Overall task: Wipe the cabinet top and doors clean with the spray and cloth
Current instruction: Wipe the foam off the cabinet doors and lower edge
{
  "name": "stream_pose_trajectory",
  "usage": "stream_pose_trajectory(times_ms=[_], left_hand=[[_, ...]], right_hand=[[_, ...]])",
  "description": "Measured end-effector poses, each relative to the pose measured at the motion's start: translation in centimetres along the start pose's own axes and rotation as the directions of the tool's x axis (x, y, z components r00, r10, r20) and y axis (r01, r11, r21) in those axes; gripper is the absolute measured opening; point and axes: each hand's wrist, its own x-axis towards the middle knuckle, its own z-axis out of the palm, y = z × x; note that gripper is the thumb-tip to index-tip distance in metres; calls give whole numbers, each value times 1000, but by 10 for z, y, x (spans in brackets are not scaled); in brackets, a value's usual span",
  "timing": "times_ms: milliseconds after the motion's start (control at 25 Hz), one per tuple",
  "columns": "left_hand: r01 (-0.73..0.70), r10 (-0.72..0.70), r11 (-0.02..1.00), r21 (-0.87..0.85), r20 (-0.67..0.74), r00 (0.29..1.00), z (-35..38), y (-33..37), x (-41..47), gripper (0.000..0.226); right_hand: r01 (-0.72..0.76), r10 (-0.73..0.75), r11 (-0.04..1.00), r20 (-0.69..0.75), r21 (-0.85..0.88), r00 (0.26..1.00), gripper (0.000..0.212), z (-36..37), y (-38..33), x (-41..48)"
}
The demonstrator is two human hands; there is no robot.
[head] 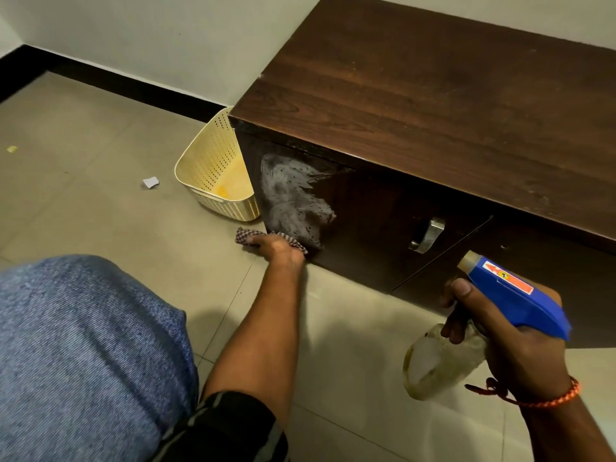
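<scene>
Dark wood-grain cabinet (433,105), low, against a pale wall; top bare, faintly dusty toward its right front edge.

Door (360,225): glossy dark brown, metal handle (428,235) near its right edge. White smeared foam patch (290,198) on the door's left part, speckled with dark dots.

Cloth (248,235): small checked weave, bunched. My left hand (280,249) presses it against the door's lower left corner, just under the foam; fingers curled closed over it, one end poking out to the left.

Spray (500,305): blue trigger head, clear bottle with pale liquid, tilted with its nozzle toward the door below the handle. Label on the head: orange-red sticker with an arrow and a small yellow round emblem; any writing too small to read. My right hand (506,341) grips the neck, fingers wrapped shut around it, forefinger by the trigger. Orange cord bracelet (546,395) on that wrist.

Basket (216,171): cream, perforated, on the floor touching the cabinet's left end.

Floor (100,155): beige tiles, a white paper scrap (150,182) and a yellow fleck (12,149). Blue denim knee (83,345) at lower left.
</scene>
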Motion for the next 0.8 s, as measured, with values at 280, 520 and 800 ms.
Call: stream_pose_trajectory(times_ms=[280,520,800], left_hand=[[-98,101,991,89,-34,994,4,-11,-27,73],[190,-200,977,96,103,974,-13,-61,-68,82],[23,-29,998,52,116,993,1,-31,-62,77]], right_hand=[[167,-161,985,-123,41,979,12,11,-6,7],[179,-168,979,-116,100,979,23,20,-14,21],[170,-161,981,-101,88,982,36,24,-11,19]])
